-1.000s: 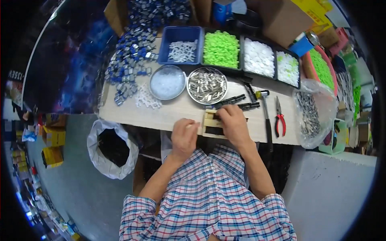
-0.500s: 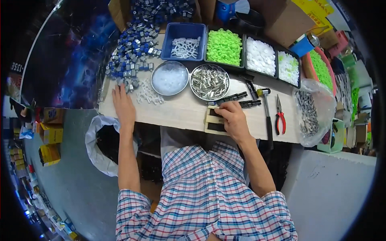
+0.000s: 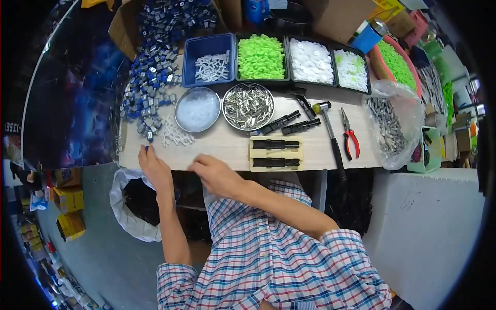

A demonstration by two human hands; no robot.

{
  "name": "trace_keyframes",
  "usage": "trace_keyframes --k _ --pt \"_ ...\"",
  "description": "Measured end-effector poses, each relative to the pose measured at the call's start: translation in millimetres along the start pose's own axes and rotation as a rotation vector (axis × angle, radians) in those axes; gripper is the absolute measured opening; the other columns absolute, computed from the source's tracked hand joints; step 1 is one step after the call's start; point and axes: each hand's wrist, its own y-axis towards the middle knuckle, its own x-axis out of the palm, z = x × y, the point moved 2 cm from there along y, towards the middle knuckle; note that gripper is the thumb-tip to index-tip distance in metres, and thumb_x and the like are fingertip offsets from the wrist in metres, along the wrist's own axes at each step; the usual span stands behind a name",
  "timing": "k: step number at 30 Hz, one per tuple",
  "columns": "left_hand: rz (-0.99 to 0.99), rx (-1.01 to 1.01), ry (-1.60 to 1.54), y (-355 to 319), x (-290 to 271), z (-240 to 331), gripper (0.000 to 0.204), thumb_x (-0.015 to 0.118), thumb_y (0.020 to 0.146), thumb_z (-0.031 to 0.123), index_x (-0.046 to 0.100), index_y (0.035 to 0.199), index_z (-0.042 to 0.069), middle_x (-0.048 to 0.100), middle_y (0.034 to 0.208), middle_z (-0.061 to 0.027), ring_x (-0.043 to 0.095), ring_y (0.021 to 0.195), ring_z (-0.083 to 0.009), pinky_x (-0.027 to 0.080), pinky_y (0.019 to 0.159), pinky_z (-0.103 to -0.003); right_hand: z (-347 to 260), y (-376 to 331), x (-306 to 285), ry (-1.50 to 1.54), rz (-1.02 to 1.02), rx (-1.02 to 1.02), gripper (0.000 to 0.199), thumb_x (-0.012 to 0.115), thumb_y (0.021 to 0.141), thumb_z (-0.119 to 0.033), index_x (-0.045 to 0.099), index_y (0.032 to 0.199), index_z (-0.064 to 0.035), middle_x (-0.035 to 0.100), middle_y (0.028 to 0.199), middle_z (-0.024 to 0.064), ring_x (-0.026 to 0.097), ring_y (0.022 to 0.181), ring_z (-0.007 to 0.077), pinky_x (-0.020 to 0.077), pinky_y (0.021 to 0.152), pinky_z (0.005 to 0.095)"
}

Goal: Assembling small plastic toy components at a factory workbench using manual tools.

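Observation:
My left hand (image 3: 155,168) lies at the table's front left edge, its fingertips pinched on a small blue part (image 3: 146,149) just below a heap of blue and grey parts (image 3: 150,88). My right hand (image 3: 214,173) rests with curled fingers on the front edge, a little left of a wooden jig (image 3: 275,154) that carries two black bars (image 3: 274,144). Whether the right hand holds anything is hidden. Some small white pieces (image 3: 173,135) lie loose between the heap and my hands.
Behind the jig stand a bowl of white bits (image 3: 178,103) and a metal bowl of silver pieces (image 3: 225,98). Trays of white (image 3: 310,61) and green (image 3: 261,56) parts line the back. A hammer (image 3: 333,144), red pliers (image 3: 350,137) and a bag of grey parts (image 3: 392,124) lie right. A white bin bag (image 3: 129,206) hangs below.
My left hand went out to the blue heap and has drawn back to the table edge. My right hand left the wooden jig and slid left along the front edge.

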Motion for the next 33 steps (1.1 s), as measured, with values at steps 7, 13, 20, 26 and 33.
trace_keyframes --k 7,13,20,26,33 --pt "-0.152 -0.009 -0.121 -12.0 -31.6 38.4 0.04 0.063 0.087 -0.002 0.06 0.127 -0.002 0.058 0.136 -0.022 0.055 0.122 -0.0416 0.044 0.105 -0.047 10.4 39.5 43.4 -0.03 0.071 0.054 0.028 0.061 0.079 0.004 0.059 0.107 0.0052 0.059 0.103 0.0205 0.063 0.097 0.041 0.0554 0.078 0.0466" --pt "-0.215 -0.112 -0.353 -15.9 -39.6 56.6 0.033 0.073 0.085 0.001 0.066 0.117 0.0 0.062 0.118 -0.0163 0.06 0.106 -0.0338 0.051 0.088 -0.042 18.2 43.9 41.1 -0.178 0.039 -0.006 0.025 0.064 0.078 -0.001 0.062 0.103 0.0018 0.06 0.103 0.0169 0.063 0.094 0.0365 0.0559 0.075 0.0442" --pt "-0.2 -0.243 -0.548 -23.5 -34.2 68.2 0.029 0.076 0.084 0.0 0.068 0.111 0.0 0.06 0.108 -0.0129 0.062 0.093 -0.0255 0.053 0.074 -0.034 25.0 37.2 23.0 -0.244 -0.067 -0.061 0.021 0.067 0.078 -0.005 0.063 0.098 -0.001 0.061 0.102 0.0149 0.063 0.096 0.0343 0.0563 0.077 0.0409" --pt "-0.087 0.023 -0.528 -29.8 -17.1 62.9 0.022 0.076 0.088 0.004 0.069 0.108 0.0 0.06 0.108 -0.0099 0.061 0.088 -0.0195 0.052 0.077 -0.03 20.3 34.4 0.8 -0.418 -0.108 -0.006 0.019 0.068 0.083 -0.014 0.061 0.096 -0.0017 0.059 0.1 0.013 0.063 0.092 0.0312 0.0554 0.077 0.0392" --pt "-0.02 0.168 -0.425 -41.9 -13.5 86.7 0.024 0.074 0.09 0.004 0.071 0.113 0.0 0.058 0.116 -0.0147 0.062 0.096 -0.0263 0.053 0.083 -0.034 10.1 13.8 -35.2 -0.451 0.021 0.006 0.022 0.072 0.079 -0.013 0.06 0.092 -0.0007 0.059 0.09 0.0157 0.063 0.086 0.0314 0.0545 0.07 0.0412"
